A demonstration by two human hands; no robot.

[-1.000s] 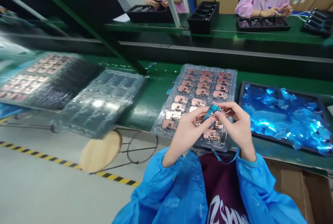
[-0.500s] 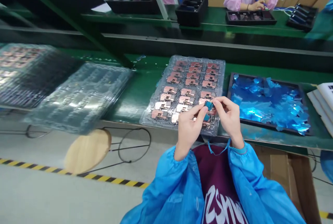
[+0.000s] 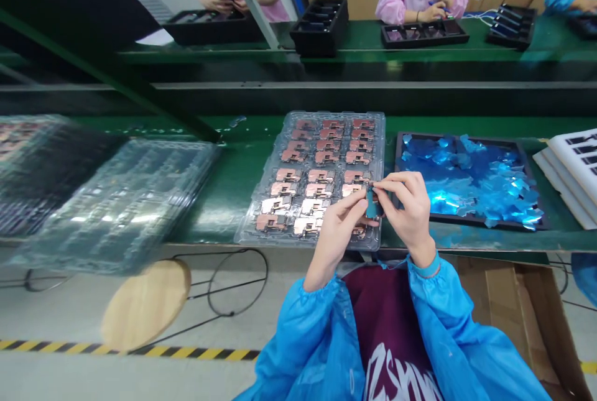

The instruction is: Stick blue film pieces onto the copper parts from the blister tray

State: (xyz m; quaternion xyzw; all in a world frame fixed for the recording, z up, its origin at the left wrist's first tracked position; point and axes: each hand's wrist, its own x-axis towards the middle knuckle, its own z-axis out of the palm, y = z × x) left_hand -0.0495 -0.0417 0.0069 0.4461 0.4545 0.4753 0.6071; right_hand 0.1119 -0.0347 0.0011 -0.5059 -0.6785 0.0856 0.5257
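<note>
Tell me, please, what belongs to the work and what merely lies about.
Apparently in use: left hand and right hand pinching a blue part; clear tray of coppery parts; blue film scraps.

Likely aside: wooden stool, cardboard box, white stack.

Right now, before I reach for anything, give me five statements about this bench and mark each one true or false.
1. The left hand and right hand both hold the blue piece. True.
2. The film tray is white. False: it is dark.
3. The clear tray by the hands has copper-coloured parts in three columns. True.
4. The blue film lies left of that clear tray. False: it lies to the right.
5. The sleeves on these arms are pink. False: they are blue.
</note>
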